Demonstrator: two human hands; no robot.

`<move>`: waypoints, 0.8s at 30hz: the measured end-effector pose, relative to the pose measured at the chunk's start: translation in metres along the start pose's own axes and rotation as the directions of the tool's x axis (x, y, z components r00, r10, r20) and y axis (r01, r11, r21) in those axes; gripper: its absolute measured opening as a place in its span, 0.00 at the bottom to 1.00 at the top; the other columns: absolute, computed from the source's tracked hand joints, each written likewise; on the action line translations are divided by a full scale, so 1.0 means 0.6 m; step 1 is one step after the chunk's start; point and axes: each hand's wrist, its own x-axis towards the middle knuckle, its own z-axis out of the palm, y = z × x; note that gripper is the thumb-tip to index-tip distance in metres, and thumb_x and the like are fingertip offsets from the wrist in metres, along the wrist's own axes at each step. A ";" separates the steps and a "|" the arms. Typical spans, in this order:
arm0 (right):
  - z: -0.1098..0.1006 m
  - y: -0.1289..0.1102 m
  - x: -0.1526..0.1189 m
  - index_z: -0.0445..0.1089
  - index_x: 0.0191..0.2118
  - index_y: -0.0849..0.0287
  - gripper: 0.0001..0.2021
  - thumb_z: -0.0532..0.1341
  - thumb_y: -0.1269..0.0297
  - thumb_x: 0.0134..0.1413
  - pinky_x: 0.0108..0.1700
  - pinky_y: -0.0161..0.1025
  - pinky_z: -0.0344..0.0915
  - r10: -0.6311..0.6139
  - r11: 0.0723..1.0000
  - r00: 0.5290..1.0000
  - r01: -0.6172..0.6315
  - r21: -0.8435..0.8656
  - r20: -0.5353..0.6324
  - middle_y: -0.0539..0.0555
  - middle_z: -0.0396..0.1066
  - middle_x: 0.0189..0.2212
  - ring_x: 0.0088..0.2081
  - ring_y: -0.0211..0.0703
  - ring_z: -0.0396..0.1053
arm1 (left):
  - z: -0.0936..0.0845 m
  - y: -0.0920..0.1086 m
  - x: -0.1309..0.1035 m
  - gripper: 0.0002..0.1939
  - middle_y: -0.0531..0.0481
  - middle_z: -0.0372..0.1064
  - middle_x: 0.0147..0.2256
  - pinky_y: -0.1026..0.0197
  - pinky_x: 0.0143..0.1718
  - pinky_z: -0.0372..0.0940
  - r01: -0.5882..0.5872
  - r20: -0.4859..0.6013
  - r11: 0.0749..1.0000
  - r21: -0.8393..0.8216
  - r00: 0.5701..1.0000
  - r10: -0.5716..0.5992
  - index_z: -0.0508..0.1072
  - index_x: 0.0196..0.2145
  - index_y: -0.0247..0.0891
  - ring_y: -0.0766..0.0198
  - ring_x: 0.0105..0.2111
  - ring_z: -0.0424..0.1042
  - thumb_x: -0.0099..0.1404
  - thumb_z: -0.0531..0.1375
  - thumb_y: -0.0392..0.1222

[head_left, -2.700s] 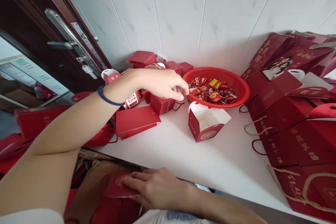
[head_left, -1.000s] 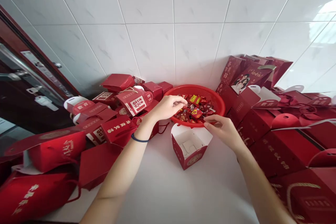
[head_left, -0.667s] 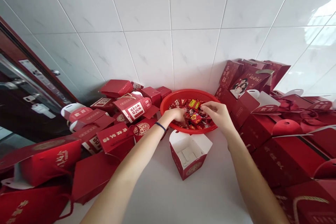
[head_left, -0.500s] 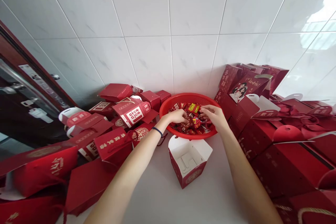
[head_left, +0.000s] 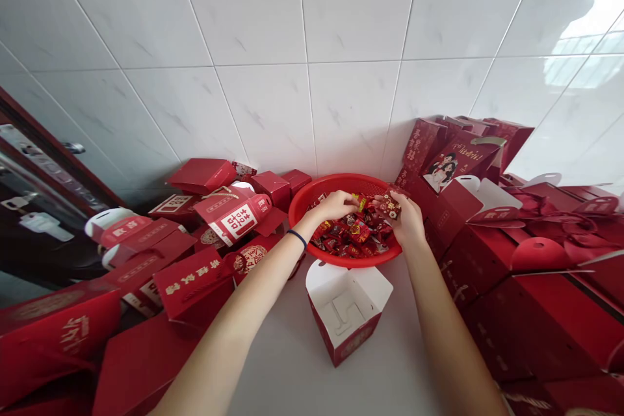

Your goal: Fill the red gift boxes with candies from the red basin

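A red plastic basket (head_left: 297, 205) full of wrapped candies (head_left: 358, 232) stands against the wall. My left hand (head_left: 336, 205) is over its middle, fingers bent together and pointing down beside a yellow wrapper; what they hold, if anything, is hidden. At the basket's right side my right hand (head_left: 408, 216) is closed on a dark red wrapped candy (head_left: 390, 205) with pale printing. In front of the basket, an open red gift box (head_left: 344, 312) with a white inside stands with its flaps up, and I see nothing lying in it.
Red gift boxes (head_left: 195, 283) are heaped on the left of the grey table (head_left: 287, 364). More red boxes (head_left: 546, 299) and upright printed bags (head_left: 458, 162) stand on the right. Behind is a white tiled wall (head_left: 355, 97); a dark door with keys (head_left: 46, 225) is at far left.
My right hand has lifted a dark red candy from the basket and turned it into view. My left hand has shifted a little up, off the lower candies. The view has moved slightly.
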 end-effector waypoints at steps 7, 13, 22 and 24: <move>0.001 -0.005 -0.002 0.66 0.29 0.56 0.09 0.66 0.65 0.40 0.24 0.34 0.70 0.049 0.999 0.999 -0.049 0.022 0.005 0.50 0.77 0.23 0.21 0.40 0.72 | 0.004 -0.043 0.009 0.19 0.41 0.78 0.48 0.58 0.50 0.68 0.242 -0.032 0.947 0.211 0.970 -0.240 0.81 0.44 0.37 0.51 0.50 0.76 0.60 0.58 0.25; 0.002 -0.006 -0.001 0.68 0.29 0.57 0.08 0.66 0.64 0.40 0.24 0.34 0.70 0.069 0.997 0.997 -0.069 0.030 0.025 0.51 0.77 0.23 0.22 0.39 0.72 | 0.004 -0.055 0.015 0.15 0.42 0.71 0.53 0.51 0.50 0.71 0.350 -0.026 0.892 0.287 0.933 -0.359 0.72 0.53 0.38 0.54 0.50 0.73 0.72 0.60 0.43; -0.001 -0.003 -0.001 0.69 0.27 0.56 0.10 0.68 0.62 0.35 0.26 0.36 0.71 0.051 0.999 0.996 -0.051 -0.003 0.070 0.51 0.77 0.24 0.22 0.40 0.71 | 0.016 -0.053 0.014 0.19 0.40 0.70 0.54 0.49 0.49 0.71 0.350 0.038 0.858 0.376 0.919 -0.391 0.71 0.54 0.36 0.53 0.50 0.73 0.68 0.64 0.45; -0.002 -0.001 0.001 0.69 0.26 0.56 0.11 0.69 0.61 0.34 0.26 0.36 0.71 0.038 0.999 0.996 -0.037 -0.017 0.081 0.51 0.77 0.24 0.22 0.41 0.71 | 0.016 -0.054 0.014 0.22 0.38 0.73 0.52 0.52 0.49 0.70 0.338 0.057 0.862 0.377 0.920 -0.387 0.74 0.51 0.35 0.49 0.50 0.73 0.60 0.70 0.42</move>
